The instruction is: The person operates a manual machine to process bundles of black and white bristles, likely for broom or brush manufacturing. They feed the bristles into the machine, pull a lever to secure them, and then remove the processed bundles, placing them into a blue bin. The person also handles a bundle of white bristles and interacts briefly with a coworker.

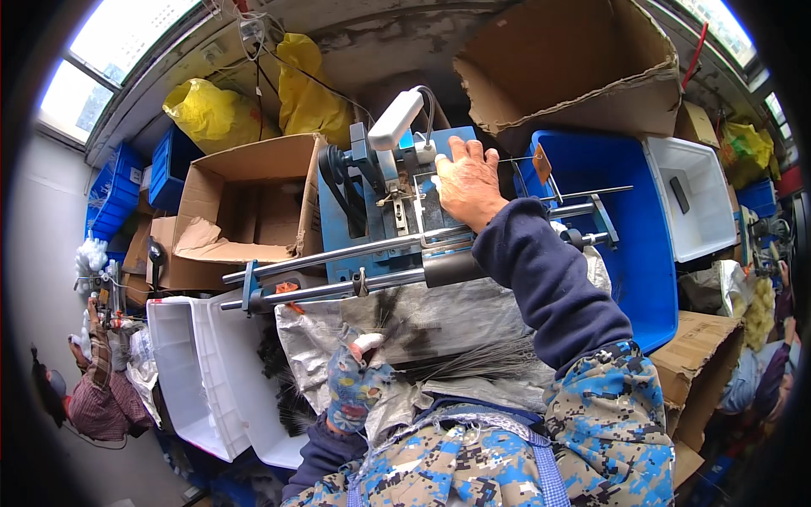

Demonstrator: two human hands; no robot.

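Observation:
A blue bench machine (342, 253) with two long steel rods (338, 261) across its front stands before me. My right hand (470, 184), bare, rests on the machine's right part with fingers stretched forward and slightly apart; what lies under the palm is hidden. Lower down, my left hand (359, 384) wears a patterned blue glove with a pale covering on one finger. Its fingers are closed round a tuft of thin dark bristles (387, 308) that fans out above. More long dark bristles (477, 359) lie on the silvery sheet (312, 338) over my lap.
White bins (182, 372) stand at the left, and an open cardboard box (245, 203) behind them. A large blue bin (650, 279) and a white tray (697, 198) are on the right. A big carton (574, 63) stands at the back. Another person (106, 393) works at far left.

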